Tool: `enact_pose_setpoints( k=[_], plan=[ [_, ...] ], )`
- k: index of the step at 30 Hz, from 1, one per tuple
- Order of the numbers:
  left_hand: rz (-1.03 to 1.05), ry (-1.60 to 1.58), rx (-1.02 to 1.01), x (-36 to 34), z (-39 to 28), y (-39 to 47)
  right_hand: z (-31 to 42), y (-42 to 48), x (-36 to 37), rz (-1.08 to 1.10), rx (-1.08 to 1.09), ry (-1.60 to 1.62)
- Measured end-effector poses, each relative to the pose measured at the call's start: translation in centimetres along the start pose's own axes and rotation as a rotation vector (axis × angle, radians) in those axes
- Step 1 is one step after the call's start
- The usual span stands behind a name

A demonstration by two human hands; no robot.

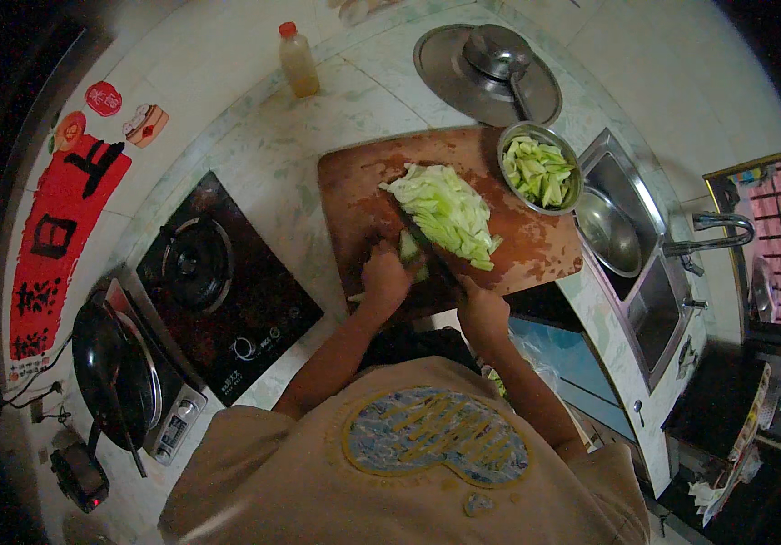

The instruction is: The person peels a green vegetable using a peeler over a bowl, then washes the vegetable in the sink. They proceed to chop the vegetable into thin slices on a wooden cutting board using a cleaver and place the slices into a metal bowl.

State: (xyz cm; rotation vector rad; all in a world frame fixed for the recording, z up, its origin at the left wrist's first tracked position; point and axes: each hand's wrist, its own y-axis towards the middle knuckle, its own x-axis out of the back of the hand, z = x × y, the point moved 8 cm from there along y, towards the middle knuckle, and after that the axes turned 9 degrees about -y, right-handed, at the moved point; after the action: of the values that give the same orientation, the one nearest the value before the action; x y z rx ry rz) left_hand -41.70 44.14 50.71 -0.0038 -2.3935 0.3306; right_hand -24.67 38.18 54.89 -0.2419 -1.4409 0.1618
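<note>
A wooden cutting board (533,245) lies before me on the counter. My right hand (484,313) grips the handle of a kitchen knife (434,253), its dark blade slanting up and left across the board. Left of the blade, my left hand (387,276) presses on a pale green vegetable piece (409,246); its fingertips are dark and blurred. Just beyond the blade sits a heap of sliced light green vegetable (446,211). A metal bowl (505,178) of cut green pieces (539,170) stands at the board's far right corner.
To the left are an induction cooktop (267,320) and a black wok (107,368) on another cooker. A double steel sink (656,327) with a basin (610,231) and faucet (717,235) lies right. Behind stand a capped bottle (299,65) and a pan (497,51) on a large metal lid (441,68).
</note>
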Motion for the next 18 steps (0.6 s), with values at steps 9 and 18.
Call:
enact_pose_setpoints(
  k=[9,18],
  plan=[
    [-0.322,-0.157,-0.582,2.2,-2.4,-1.8,1.8,-2.3,2.3,-0.116,0.184,-0.186],
    [-0.257,-0.042,-0.482,1.1,-1.6,-0.9,1.9,-1.6,1.8,-0.061,0.184,-0.167]
  ],
)
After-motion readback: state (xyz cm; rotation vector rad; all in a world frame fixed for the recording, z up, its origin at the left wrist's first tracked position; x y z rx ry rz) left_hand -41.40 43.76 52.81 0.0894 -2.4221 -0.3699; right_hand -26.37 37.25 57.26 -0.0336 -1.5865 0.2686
